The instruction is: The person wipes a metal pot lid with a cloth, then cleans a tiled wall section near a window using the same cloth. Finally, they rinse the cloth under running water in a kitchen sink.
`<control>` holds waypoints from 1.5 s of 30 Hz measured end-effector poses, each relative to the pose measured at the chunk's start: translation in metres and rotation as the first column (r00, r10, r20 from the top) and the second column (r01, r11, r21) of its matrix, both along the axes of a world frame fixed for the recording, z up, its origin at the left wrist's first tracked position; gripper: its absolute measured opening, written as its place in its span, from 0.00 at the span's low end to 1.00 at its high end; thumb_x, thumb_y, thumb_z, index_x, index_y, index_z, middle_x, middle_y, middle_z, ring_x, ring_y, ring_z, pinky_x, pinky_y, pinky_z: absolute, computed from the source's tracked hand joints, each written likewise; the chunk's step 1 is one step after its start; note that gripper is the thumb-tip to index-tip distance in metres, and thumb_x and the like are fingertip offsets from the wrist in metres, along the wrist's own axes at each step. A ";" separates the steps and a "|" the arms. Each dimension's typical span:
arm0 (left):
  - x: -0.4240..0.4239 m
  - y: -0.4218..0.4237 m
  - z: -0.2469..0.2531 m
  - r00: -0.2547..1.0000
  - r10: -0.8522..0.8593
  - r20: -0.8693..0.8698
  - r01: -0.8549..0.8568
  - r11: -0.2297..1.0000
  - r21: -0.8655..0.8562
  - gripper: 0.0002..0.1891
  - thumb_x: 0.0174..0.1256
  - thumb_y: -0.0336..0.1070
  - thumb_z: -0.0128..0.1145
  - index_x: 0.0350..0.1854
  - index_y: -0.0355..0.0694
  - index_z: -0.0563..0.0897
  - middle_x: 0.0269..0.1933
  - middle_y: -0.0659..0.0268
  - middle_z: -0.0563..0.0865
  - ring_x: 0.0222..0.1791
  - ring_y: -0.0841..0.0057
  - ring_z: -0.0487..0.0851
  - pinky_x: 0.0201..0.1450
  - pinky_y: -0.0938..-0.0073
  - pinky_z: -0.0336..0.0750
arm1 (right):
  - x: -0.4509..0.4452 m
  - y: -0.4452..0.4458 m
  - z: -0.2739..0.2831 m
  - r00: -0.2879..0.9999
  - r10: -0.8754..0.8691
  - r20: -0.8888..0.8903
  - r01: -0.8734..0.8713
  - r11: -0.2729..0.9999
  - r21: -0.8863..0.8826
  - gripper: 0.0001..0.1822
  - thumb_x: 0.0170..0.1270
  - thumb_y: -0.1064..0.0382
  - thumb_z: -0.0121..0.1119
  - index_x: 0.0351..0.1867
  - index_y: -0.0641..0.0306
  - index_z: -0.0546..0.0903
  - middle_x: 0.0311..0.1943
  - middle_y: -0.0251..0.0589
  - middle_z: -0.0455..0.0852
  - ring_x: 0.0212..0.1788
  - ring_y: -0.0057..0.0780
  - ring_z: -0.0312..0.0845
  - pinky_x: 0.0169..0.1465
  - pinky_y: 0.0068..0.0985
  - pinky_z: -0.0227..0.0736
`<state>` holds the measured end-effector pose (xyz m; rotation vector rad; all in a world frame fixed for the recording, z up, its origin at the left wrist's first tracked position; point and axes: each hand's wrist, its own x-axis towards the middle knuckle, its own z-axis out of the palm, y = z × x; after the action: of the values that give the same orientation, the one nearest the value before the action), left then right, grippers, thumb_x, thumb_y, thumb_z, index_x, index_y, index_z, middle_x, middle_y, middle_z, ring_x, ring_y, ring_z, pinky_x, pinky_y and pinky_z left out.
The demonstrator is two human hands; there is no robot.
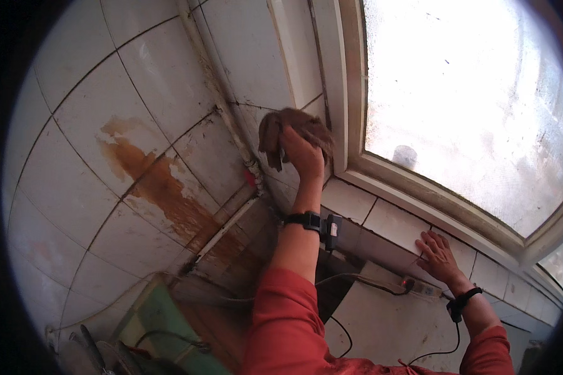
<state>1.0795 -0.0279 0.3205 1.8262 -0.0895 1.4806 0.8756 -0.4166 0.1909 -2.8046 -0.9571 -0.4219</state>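
Observation:
My left hand grips a crumpled brown cloth at the white tiled wall between the corner pipe and the window frame. Whether the cloth presses flat on the tiles is hidden by the hand. Lower and to the right, my right hand rests on the tiled window sill with its fingers spread and nothing in them. Both wrists wear black straps with small devices.
Brown-orange staining runs down the left tiled wall. Below the sill, a power strip with a red light lies on a pale surface, with cables nearby. A green panel-like object and utensils are at lower left.

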 end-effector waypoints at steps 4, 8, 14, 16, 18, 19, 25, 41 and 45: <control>-0.007 -0.005 -0.081 0.979 0.124 -0.162 -0.130 0.991 -0.028 0.27 0.62 0.26 0.56 0.64 0.27 0.64 0.57 0.39 0.71 0.57 0.40 0.69 0.62 0.51 0.65 | 0.002 0.001 0.000 1.000 0.018 -0.013 -0.018 1.000 -0.008 0.34 0.52 0.58 0.71 0.62 0.56 0.72 0.65 0.49 0.70 0.68 0.50 0.63 0.69 0.46 0.58; -0.018 0.000 -0.140 0.955 0.062 -0.289 -0.110 0.982 -0.153 0.27 0.63 0.25 0.55 0.64 0.28 0.64 0.58 0.39 0.70 0.59 0.39 0.69 0.63 0.50 0.64 | 0.002 0.002 0.000 1.000 0.007 -0.005 -0.007 0.999 -0.032 0.34 0.52 0.58 0.72 0.62 0.56 0.72 0.65 0.49 0.70 0.68 0.49 0.63 0.70 0.46 0.57; -0.012 0.028 -0.061 0.993 -0.032 -0.117 0.035 0.999 0.027 0.30 0.64 0.26 0.53 0.68 0.28 0.61 0.62 0.36 0.67 0.64 0.38 0.65 0.68 0.50 0.60 | 0.003 0.001 0.001 1.000 -0.013 -0.016 0.012 1.000 -0.028 0.35 0.49 0.56 0.73 0.61 0.56 0.73 0.65 0.47 0.71 0.69 0.48 0.62 0.70 0.46 0.57; -0.008 0.026 0.050 0.969 -0.237 0.071 0.232 0.970 0.073 0.33 0.63 0.27 0.54 0.70 0.27 0.59 0.66 0.32 0.64 0.67 0.35 0.61 0.72 0.49 0.57 | 0.003 -0.007 0.004 1.000 -0.029 -0.004 0.029 0.999 -0.035 0.34 0.49 0.56 0.73 0.60 0.55 0.74 0.65 0.47 0.71 0.69 0.48 0.63 0.70 0.46 0.57; 0.011 0.042 0.130 0.986 -0.062 0.157 0.030 0.980 0.198 0.31 0.62 0.26 0.52 0.69 0.26 0.61 0.64 0.34 0.66 0.67 0.36 0.62 0.71 0.50 0.58 | 0.004 -0.005 0.002 1.000 -0.028 -0.009 0.028 0.999 -0.035 0.34 0.49 0.56 0.73 0.60 0.55 0.74 0.65 0.47 0.71 0.69 0.48 0.63 0.70 0.46 0.57; 0.019 0.055 0.169 0.980 -0.107 0.167 0.077 0.981 0.180 0.29 0.62 0.25 0.53 0.67 0.26 0.63 0.64 0.36 0.67 0.67 0.39 0.63 0.71 0.51 0.59 | 0.005 -0.003 -0.003 0.999 -0.029 -0.020 0.028 0.999 -0.036 0.34 0.49 0.56 0.74 0.60 0.55 0.74 0.65 0.47 0.71 0.69 0.48 0.63 0.70 0.46 0.57; 0.077 0.144 0.133 0.930 -0.268 0.250 0.296 0.952 -0.080 0.21 0.68 0.31 0.54 0.63 0.33 0.74 0.63 0.51 0.73 0.61 0.56 0.74 0.67 0.61 0.67 | 0.003 0.002 -0.009 0.999 -0.023 -0.022 0.023 1.000 -0.019 0.33 0.50 0.55 0.74 0.59 0.55 0.74 0.64 0.47 0.71 0.68 0.50 0.63 0.69 0.48 0.57; 0.004 0.130 -0.013 0.960 0.101 -0.263 -0.102 0.995 0.009 0.30 0.64 0.21 0.51 0.71 0.30 0.62 0.74 0.38 0.58 0.76 0.46 0.53 0.76 0.55 0.53 | 0.010 0.002 -0.005 1.000 0.025 0.016 -0.025 0.999 -0.036 0.38 0.40 0.55 0.77 0.57 0.54 0.74 0.62 0.47 0.72 0.66 0.51 0.64 0.66 0.50 0.60; 0.015 0.158 0.164 0.974 0.224 0.018 -0.225 0.967 0.122 0.33 0.61 0.18 0.53 0.71 0.32 0.62 0.72 0.35 0.59 0.71 0.37 0.60 0.71 0.52 0.61 | 0.005 -0.003 -0.002 0.999 -0.012 0.045 0.016 0.997 -0.080 0.37 0.43 0.52 0.76 0.57 0.55 0.75 0.61 0.47 0.74 0.65 0.50 0.67 0.65 0.49 0.62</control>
<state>1.0946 0.1304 0.4841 1.9862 0.0259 1.6667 0.8809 -0.4201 0.1893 -2.8870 -0.9852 -0.4590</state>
